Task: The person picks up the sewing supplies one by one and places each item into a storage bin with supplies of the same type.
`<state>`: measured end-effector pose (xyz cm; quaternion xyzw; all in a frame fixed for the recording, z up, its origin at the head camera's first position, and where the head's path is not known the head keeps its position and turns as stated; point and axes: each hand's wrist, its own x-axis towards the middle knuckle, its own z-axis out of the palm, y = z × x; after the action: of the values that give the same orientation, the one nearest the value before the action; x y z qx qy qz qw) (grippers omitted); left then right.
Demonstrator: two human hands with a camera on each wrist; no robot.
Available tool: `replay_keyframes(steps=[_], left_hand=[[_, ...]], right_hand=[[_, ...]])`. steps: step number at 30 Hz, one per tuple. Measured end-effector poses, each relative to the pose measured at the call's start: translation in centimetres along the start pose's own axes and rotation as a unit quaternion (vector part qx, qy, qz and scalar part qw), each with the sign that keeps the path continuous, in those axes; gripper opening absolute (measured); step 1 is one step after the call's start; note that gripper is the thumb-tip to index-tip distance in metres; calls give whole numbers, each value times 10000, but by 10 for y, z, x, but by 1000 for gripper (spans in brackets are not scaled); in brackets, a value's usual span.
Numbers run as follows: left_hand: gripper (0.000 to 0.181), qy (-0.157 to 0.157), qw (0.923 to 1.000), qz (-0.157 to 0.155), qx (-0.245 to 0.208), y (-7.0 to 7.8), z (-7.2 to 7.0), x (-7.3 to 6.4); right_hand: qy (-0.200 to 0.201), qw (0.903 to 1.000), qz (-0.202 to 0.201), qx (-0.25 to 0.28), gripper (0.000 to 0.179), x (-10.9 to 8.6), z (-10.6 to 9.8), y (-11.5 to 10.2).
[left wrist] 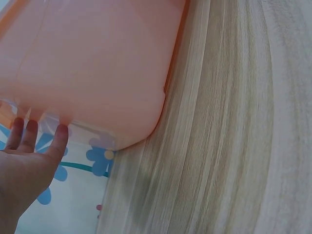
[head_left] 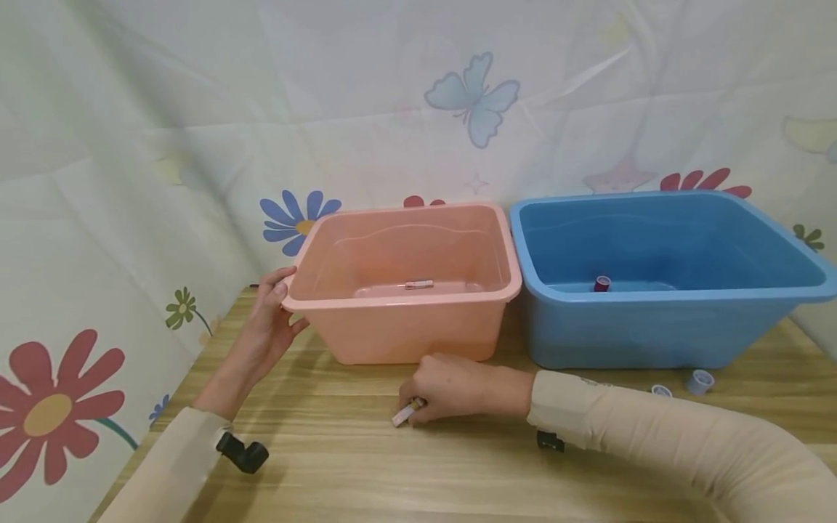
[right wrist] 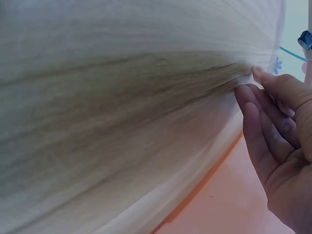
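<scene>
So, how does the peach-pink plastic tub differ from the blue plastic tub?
The peach-pink plastic tub looks narrower than the blue plastic tub. The pink tub holds a small pale stick-shaped item; the blue one, a small dark-red roll. The left hand touches the pink tub but not the blue one. Both are open-topped, upright on the wood-grain table.

One tub (head_left: pixel 405 330) is pink, another tub (head_left: pixel 641 330) blue, the grained table (head_left: pixel 366 472) tan.

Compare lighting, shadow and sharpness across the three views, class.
Head view: pale glare streak on the backdrop, soft shadows on the tabletop; left wrist view: dim, the pink tub showing little surface detail; right wrist view: grain smeared soft, tub-tabletop boundary bowed, perhaps lens distortion.
</scene>
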<state>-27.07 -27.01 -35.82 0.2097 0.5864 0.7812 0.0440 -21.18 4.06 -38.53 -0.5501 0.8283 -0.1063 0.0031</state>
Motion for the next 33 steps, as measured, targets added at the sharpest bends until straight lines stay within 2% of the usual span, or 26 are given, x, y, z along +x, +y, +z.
replay_keyframes(steps=[8,16,24,33], left_hand=[[36,57,10000,0,-10,0,0,0],[36,82,10000,18,-45,-2,-1,1],[36,102,9999,22,-10,-1,-1,0],[37,76,10000,5,-3,-1,0,-1]], right_hand=[[245,9982,-290,458,23,-1,2,5],[189,9981,-319,483,22,-1,2,5],[184,9991,-229,321,10,-2,3,1],[204,9968,-583,507,21,-2,4,1]])
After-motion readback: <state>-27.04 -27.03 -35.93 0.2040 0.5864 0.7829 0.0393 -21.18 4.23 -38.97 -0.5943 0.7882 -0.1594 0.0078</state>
